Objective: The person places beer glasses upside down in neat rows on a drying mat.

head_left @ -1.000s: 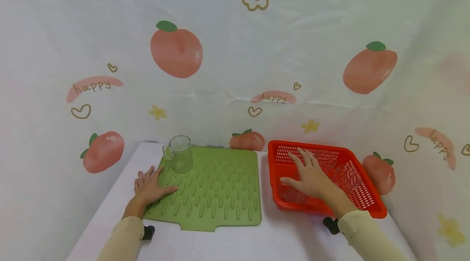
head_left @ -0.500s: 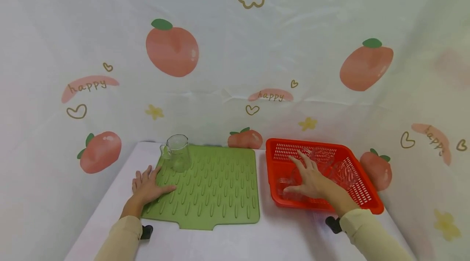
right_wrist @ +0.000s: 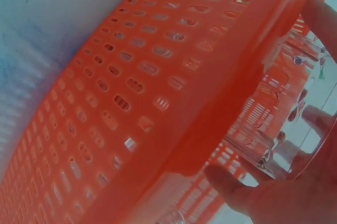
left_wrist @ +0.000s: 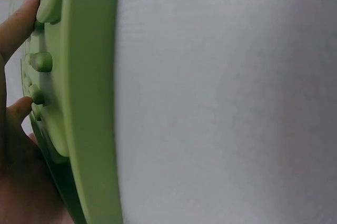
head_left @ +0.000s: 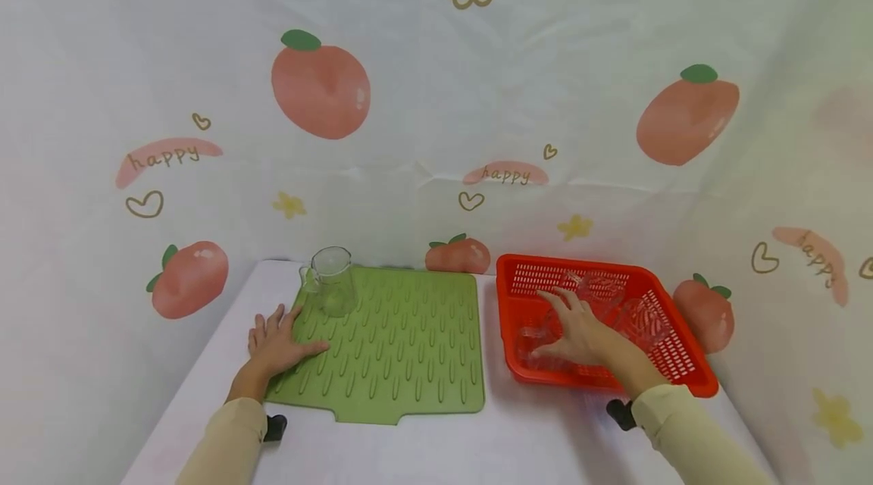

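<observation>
A ribbed green draining mat (head_left: 402, 348) lies on the left of the table. My left hand (head_left: 276, 348) rests spread at its left edge, thumb over the ribs. Just beyond these fingers a clear glass mug (head_left: 334, 288) stands upright on the mat's back left corner, handle to the left. On the right is a red plastic basket (head_left: 508, 303) with slotted walls. My right hand (head_left: 580, 333) reaches into it, thumb and fingers curved round a clear drinking glass (right_wrist: 263, 124). Some of these fingers show through the glass in the right wrist view.
Several more clear glasses (head_left: 641, 322) lie in the right and back parts of the basket. A white cloth (head_left: 518, 439) covers the table. Behind it and at both sides hangs a white curtain (head_left: 402, 114) printed with fruit.
My right hand has sunk slightly lower in the basket, its fingers drawing in around the glass. My left hand and the mug on the mat keep their places; the head view shifts slightly.
</observation>
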Demonstrator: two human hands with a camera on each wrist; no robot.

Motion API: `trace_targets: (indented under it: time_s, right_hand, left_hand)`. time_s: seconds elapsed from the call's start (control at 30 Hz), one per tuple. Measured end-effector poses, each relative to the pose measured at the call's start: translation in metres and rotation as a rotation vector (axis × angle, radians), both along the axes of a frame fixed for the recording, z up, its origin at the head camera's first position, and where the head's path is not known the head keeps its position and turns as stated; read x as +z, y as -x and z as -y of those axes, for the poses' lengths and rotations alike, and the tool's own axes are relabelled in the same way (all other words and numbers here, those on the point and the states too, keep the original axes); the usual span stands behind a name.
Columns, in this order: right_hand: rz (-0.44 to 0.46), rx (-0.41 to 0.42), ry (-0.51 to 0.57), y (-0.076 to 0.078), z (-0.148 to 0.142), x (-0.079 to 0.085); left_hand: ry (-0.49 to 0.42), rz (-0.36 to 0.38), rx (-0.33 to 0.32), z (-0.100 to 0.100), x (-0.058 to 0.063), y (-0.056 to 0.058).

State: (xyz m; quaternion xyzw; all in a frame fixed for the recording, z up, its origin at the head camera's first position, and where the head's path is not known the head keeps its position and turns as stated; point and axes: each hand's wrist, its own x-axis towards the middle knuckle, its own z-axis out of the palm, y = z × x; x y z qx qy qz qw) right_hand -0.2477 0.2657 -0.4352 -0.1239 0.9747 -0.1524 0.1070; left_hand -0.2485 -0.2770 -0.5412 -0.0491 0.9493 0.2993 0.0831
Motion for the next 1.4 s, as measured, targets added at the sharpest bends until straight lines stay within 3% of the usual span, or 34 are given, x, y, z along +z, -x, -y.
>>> trace_targets:
  time_s: [0.23,0.57,0.87,1.07,1.4]
  right_hand:
    - [0.018,0.024,0.000,0.003,0.000,0.005]
    - [0.031,0.022,0.017,0.004,0.001,0.006]
    - [-0.081,0.084,0.000,0.001,0.001,0.005]
    - [-0.094,0.087,-0.017,-0.002,0.000,0.005]
    - [-0.155,0.041,0.017,-0.005,-0.001,0.025]
  left_hand:
    - [0.015,-0.024,0.006,0.004,-0.005,0.002]
    - [0.016,-0.009,-0.001,0.002,0.005,0.004]
    - [0.011,-0.004,-0.002,-0.001,0.007,0.005]
    - [0.016,0.000,-0.004,-0.003,0.006,0.003]
    - [0.000,0.007,0.001,-0.002,0.005,-0.001]
